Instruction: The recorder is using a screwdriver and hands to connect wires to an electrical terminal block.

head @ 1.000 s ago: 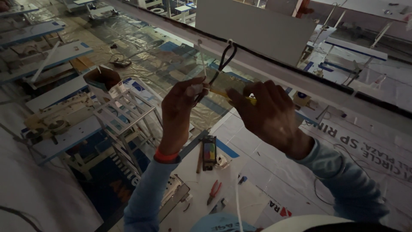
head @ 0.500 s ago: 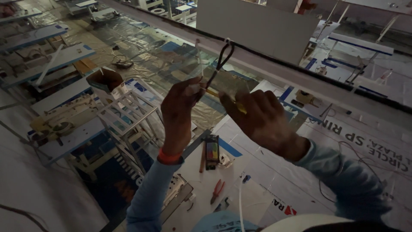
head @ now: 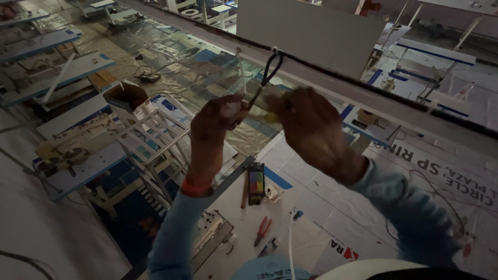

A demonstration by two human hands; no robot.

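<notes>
Head view, only one I have. Both my hands are raised at frame centre, just under the long pale horizontal rail that runs from upper left down to the right edge. A thin black cable loop hangs off that rail at upper centre; its two strands drop into my left hand.

Left hand: fingers curled together, pinched on the lower end of the black loop. Orange wristband sits at the cuff of the light blue sleeve.

Right hand: fingers bunched, just beside the left, a bit of yellow showing at the fingertips. It's motion-blurred, so I cannot tell what it clamps, or whether it grips anything.

Room: hands nearly touch each other; little gap up to the rail edge, open space below them down to the work surface.

Below, lower centre: white sheet-covered tabletop, flat, matte, with a blue stripe. On it lie a slim dark rectangular device with coloured blocks, red-handled pliers and a thin white cord. Left of the table edge stands a white lattice frame stand, open slats. Upper left floor has glossy crinkled plastic sheeting.
</notes>
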